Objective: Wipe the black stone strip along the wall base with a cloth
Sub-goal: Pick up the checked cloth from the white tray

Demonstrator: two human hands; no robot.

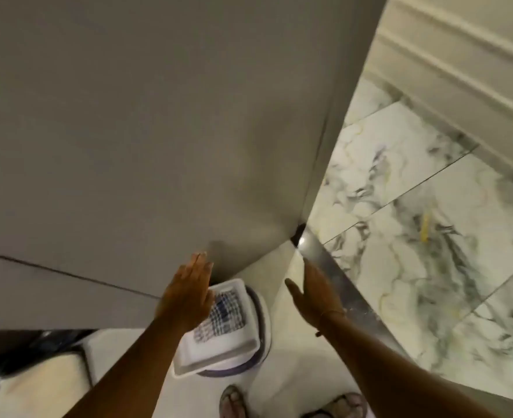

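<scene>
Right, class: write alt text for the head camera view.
Both empty hands, left and right, reach forward above a checked cloth in a white tray, beside a grey wall and marble floor.

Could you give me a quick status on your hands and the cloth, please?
Left hand and right hand open, empty. Checked cloth lying in white tray on floor. Dark strip untouched, unobstructed.

The floor (303, 366) is pale and glossy near the camera, turning to white marble tiles (400, 164) with grey veins on the right. A dark polished stone strip (336, 279) runs diagonally between the two. On the pale part stands a round bucket (262, 324), and two sandalled feet (282, 402) stand at the bottom edge.
</scene>
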